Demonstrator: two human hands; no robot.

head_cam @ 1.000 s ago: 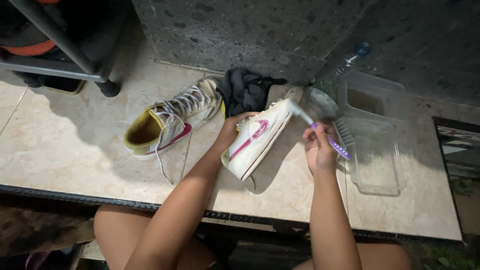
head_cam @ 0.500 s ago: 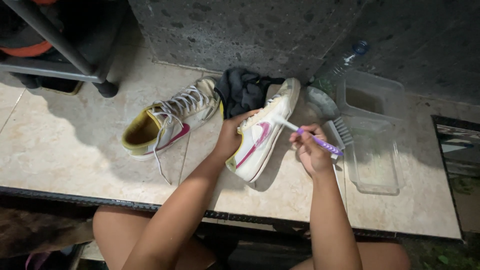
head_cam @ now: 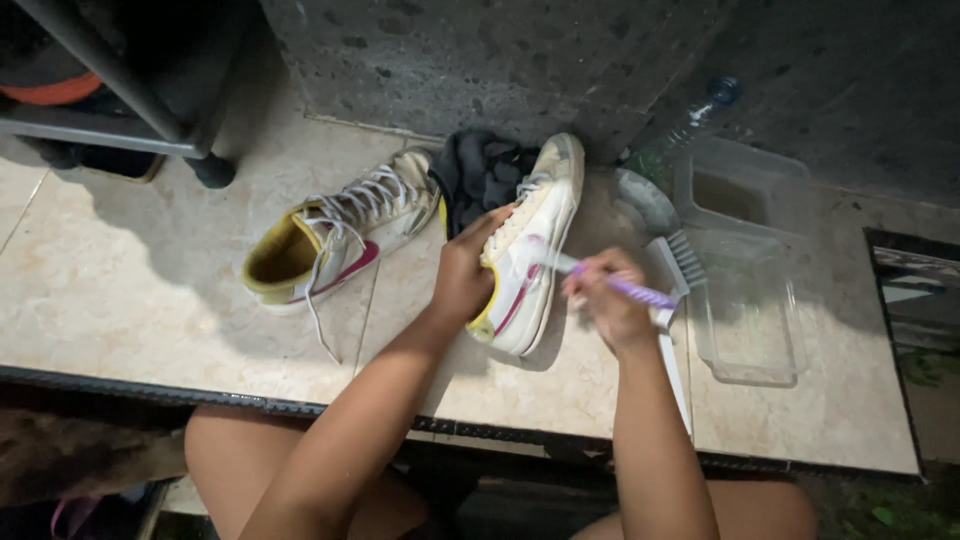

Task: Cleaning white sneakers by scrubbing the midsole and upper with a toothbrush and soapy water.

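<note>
White sneaker (head_cam: 528,250) sits clamped in the left hand (head_cam: 462,275); right hand (head_cam: 610,300), at three o'clock, grips purple toothbrush (head_cam: 625,285); short strokes suit best.

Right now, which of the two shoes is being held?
The right-hand shoe, tipped on its side with the left hand gripping it while the right hand works a purple toothbrush on it. The other shoe sits untouched, laces loose.
</note>
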